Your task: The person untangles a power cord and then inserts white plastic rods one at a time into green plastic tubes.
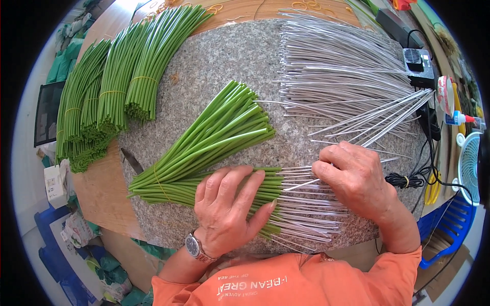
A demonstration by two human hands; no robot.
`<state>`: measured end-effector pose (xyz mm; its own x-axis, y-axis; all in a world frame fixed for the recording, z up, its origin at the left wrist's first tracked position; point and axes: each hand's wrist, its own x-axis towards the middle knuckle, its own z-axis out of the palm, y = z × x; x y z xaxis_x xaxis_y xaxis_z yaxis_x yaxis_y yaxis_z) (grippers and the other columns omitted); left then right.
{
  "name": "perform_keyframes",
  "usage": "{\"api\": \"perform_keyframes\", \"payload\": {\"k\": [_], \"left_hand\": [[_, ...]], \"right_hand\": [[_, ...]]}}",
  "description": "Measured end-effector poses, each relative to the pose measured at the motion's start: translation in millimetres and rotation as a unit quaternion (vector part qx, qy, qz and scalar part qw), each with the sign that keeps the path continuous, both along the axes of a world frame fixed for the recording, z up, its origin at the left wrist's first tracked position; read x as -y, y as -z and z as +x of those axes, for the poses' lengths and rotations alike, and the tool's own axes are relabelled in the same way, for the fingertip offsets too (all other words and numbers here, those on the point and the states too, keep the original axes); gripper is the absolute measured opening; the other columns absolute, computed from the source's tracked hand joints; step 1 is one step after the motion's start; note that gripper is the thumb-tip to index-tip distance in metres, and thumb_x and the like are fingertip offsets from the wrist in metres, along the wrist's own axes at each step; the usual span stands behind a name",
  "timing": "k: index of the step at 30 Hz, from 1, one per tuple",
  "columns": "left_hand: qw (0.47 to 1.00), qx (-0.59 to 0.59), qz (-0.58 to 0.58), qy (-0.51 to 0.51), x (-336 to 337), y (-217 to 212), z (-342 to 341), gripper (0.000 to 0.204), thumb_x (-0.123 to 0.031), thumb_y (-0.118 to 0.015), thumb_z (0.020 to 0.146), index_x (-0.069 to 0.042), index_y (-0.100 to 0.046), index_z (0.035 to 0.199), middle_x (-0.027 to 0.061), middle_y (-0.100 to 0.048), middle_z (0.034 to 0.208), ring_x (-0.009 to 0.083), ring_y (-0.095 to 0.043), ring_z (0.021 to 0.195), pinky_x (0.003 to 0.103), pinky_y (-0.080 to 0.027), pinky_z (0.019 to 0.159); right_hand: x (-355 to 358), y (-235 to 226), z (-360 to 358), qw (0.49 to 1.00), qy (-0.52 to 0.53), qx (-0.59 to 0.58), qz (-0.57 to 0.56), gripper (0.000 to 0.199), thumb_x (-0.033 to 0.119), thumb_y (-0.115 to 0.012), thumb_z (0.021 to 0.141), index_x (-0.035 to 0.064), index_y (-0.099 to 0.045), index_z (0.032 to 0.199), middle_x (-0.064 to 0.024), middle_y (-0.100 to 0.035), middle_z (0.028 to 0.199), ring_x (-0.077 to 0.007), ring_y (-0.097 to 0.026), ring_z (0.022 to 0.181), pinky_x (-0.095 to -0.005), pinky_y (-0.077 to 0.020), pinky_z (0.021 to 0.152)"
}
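A bundle of green tubular stems [209, 135] lies fanned out on the speckled stone slab [199, 66], tied by a thin band near its left end. My left hand [227, 209], with a wristwatch [194, 247] on the wrist, rests over the lower stems with its fingers and thumb spread. Out of those stems' right ends stick many thin silvery wires [311, 206]. My right hand [354, 176] is closed in a pinch on a pale wire [302, 185], whose left end lies at the stem ends. Its fingertips hide the rest of that wire.
A large heap of loose wires [342, 66] covers the slab's far right. Several banded green bundles [140, 81] stand at the far left, near a dark blade-like tool [131, 161]. Black cables [406, 180], a glue bottle [457, 119] and a blue basket [449, 229] are on the right.
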<state>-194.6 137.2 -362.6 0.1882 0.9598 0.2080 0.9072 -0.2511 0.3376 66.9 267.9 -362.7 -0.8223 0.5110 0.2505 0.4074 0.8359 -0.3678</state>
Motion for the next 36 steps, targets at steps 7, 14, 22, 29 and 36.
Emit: {"api": "perform_keyframes", "payload": {"k": [7,14,22,29,36], "left_hand": [[1.000,0.005,-0.011,0.006,-0.1,0.7,-2.4,0.051,-0.035,-0.089,0.086,-0.010,-0.077,0.128,0.0101,-0.070,0.133,0.0335,-0.067,0.121,0.047,-0.050,0.103],[1.000,0.006,-0.018,0.007,2.1,-1.0,-2.7,0.051,-0.035,-0.089,0.085,-0.010,-0.076,0.128,0.0096,-0.069,0.133,0.0332,-0.066,0.121,0.047,-0.050,0.103],[0.999,-0.003,-0.038,0.001,8.5,-2.5,-1.7,0.055,-0.039,-0.089,0.086,-0.011,-0.076,0.132,0.0095,-0.067,0.135,0.0330,-0.064,0.123,0.047,-0.049,0.103],[0.998,0.005,-0.069,-0.011,13.3,-15.4,-1.4,0.055,-0.035,-0.088,0.088,-0.010,-0.075,0.135,0.0079,-0.068,0.137,0.0310,-0.064,0.125,0.045,-0.050,0.101],[0.998,0.000,-0.065,0.021,-10.5,-19.2,-7.5,0.054,-0.026,-0.083,0.095,0.002,-0.071,0.140,0.0178,-0.067,0.145,0.0382,-0.064,0.128,0.050,-0.048,0.111]], "right_hand": [[3.3,-6.3,-2.8,0.999,-0.025,0.033,0.023,0.012,0.014,-0.072,0.082,0.0100,-0.066,0.092,-0.0019,-0.057,0.089,-0.0189,-0.063,0.082,-0.0340,-0.0541,0.069],[7.1,-8.8,-7.1,0.996,-0.020,0.072,0.042,0.014,0.011,-0.071,0.083,0.0082,-0.062,0.093,-0.0038,-0.053,0.089,-0.0195,-0.061,0.083,-0.0336,-0.0528,0.070],[8.6,1.1,-11.0,1.000,-0.010,-0.006,0.027,0.021,0.008,-0.070,0.083,0.0049,-0.063,0.103,-0.0069,-0.062,0.097,-0.0205,-0.065,0.088,-0.0344,-0.0542,0.071],[5.8,0.6,-15.8,0.999,0.002,-0.018,0.027,0.025,0.009,-0.071,0.087,0.0043,-0.065,0.111,-0.0050,-0.064,0.096,-0.0186,-0.064,0.077,-0.0346,-0.0534,0.066],[1.7,5.4,-13.8,0.997,0.022,0.007,0.075,0.026,0.012,-0.073,0.088,0.0035,-0.069,0.113,-0.0030,-0.062,0.094,-0.0160,-0.063,0.074,-0.0327,-0.0515,0.062]]}}
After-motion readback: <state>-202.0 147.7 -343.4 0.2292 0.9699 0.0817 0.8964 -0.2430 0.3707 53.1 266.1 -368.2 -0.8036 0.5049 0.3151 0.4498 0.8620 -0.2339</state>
